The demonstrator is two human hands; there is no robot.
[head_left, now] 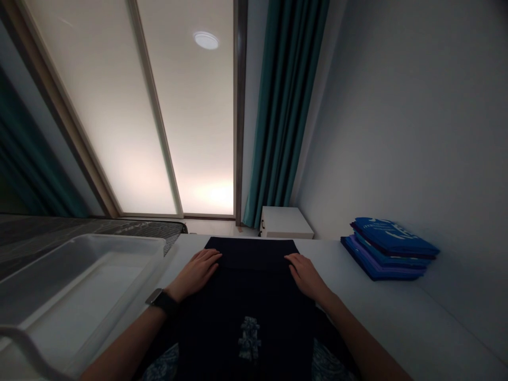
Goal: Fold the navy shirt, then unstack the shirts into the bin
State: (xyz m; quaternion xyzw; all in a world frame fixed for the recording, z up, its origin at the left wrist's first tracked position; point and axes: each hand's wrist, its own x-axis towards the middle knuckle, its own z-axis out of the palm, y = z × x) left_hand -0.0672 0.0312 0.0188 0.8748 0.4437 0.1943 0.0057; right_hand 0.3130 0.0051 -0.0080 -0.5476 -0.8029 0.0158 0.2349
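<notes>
White worktop [369, 301] is extending beneath dark cloth [254, 286], which is lying spread out. Clear bin [123, 244] is sitting left of cloth, blue folded stack [392, 254] right of it. Left hand [200, 270], half-open, is touching cloth's left edge; right hand [307, 272], loosely curled, is touching its right edge. Can't tell if either is gripping.

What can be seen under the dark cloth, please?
The white table shows beside the dark cloth, which appears to lie on it. Between the left hand and right hand, the cloth covers whatever is beneath.
</notes>
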